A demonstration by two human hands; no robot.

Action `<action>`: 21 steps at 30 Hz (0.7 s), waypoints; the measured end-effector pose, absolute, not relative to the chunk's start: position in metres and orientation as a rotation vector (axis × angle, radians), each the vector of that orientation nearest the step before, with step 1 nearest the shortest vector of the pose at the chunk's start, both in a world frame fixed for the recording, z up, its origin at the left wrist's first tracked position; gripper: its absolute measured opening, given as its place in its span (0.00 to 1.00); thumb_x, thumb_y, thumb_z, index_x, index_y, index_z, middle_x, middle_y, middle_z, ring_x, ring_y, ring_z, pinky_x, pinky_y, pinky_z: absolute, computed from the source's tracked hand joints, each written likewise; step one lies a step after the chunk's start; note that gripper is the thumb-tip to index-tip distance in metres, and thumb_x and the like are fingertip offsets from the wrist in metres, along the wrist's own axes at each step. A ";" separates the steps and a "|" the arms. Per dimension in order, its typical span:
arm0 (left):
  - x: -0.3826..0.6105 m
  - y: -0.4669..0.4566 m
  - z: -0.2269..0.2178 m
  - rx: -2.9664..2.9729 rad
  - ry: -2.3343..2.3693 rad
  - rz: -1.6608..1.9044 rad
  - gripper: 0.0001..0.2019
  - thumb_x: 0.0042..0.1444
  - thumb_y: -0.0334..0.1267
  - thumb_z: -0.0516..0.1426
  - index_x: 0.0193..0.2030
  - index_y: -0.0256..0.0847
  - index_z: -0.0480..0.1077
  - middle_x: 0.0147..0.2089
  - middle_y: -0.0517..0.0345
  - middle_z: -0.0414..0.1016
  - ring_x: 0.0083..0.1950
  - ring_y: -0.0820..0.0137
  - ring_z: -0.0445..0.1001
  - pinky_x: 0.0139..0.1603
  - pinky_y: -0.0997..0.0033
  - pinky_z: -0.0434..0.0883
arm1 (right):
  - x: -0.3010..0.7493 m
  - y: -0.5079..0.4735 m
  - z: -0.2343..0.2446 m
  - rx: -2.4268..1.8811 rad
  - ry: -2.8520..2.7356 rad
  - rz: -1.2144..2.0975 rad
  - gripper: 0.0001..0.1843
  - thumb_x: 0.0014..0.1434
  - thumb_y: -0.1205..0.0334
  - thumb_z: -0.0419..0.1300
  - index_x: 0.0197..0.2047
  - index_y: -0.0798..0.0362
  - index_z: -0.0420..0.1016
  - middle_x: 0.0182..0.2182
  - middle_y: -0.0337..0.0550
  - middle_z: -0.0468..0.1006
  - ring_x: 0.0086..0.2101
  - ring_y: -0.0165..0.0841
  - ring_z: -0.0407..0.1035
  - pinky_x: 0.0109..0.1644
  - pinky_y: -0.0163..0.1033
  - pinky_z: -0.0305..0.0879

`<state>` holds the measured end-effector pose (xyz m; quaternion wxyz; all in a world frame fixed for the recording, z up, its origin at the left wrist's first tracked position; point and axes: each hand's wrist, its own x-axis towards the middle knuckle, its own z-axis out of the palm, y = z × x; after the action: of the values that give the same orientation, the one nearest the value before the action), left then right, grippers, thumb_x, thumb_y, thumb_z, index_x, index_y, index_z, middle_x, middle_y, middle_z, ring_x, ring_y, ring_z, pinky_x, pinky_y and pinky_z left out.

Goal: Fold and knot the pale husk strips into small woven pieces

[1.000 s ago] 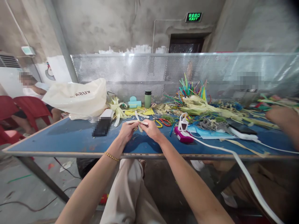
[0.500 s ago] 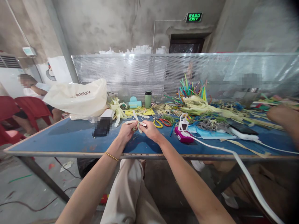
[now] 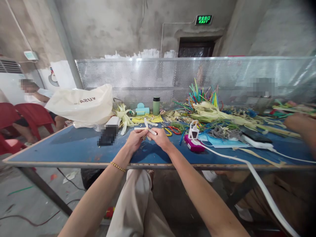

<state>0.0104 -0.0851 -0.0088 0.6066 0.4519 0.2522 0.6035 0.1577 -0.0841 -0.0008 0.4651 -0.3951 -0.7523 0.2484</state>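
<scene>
My left hand (image 3: 135,140) and my right hand (image 3: 161,138) meet just above the front part of the blue table. Between their pinched fingertips are pale corn husk strips (image 3: 146,123), crossing one another, with ends sticking out upward and to both sides. Where the strips cross is partly covered by my fingers. Beyond my right hand lie scissors with red and yellow handles (image 3: 174,129). A bundle of corn husk (image 3: 124,116) rests behind my left hand, beside a white box-like object (image 3: 113,121).
A white bag (image 3: 81,103) stands at the left. Rightward are a magenta power block (image 3: 194,144) with a white cable, more husks (image 3: 209,112) and coloured pipe-like stems (image 3: 195,95). A green bottle (image 3: 156,106) stands behind. Another person's arm (image 3: 300,125) reaches in at far right.
My fingertips have drawn slightly closer together, and the upright strip end has shifted a little to the right. Both hands still pinch the strips.
</scene>
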 end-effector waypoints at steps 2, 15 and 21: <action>0.011 -0.084 -0.010 1.072 0.596 1.433 0.14 0.35 0.37 0.72 0.27 0.31 0.77 0.24 0.55 0.75 0.26 0.75 0.68 0.29 0.74 0.62 | 0.157 -0.084 -0.001 -0.970 -1.876 0.570 0.19 0.54 0.50 0.58 0.19 0.53 0.65 0.17 0.34 0.63 0.22 0.27 0.56 0.28 0.34 0.50; 0.011 -0.086 -0.009 1.095 0.560 1.493 0.12 0.38 0.36 0.70 0.23 0.32 0.73 0.22 0.58 0.69 0.25 0.77 0.63 0.27 0.75 0.61 | 0.155 -0.080 -0.006 -0.947 -1.981 0.463 0.16 0.54 0.55 0.56 0.20 0.53 0.61 0.18 0.34 0.61 0.22 0.26 0.53 0.27 0.34 0.47; 0.010 -0.084 -0.009 1.068 0.555 1.493 0.13 0.37 0.36 0.71 0.23 0.32 0.72 0.22 0.60 0.68 0.25 0.77 0.64 0.27 0.74 0.62 | 0.153 -0.080 -0.007 -0.991 -1.994 0.432 0.15 0.54 0.56 0.57 0.20 0.53 0.60 0.18 0.33 0.60 0.22 0.26 0.53 0.27 0.34 0.47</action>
<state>0.0103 -0.0841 -0.0094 0.5746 0.4557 0.2371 0.6371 0.1535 -0.0796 -0.0071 0.4229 -0.3960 -0.7966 0.1726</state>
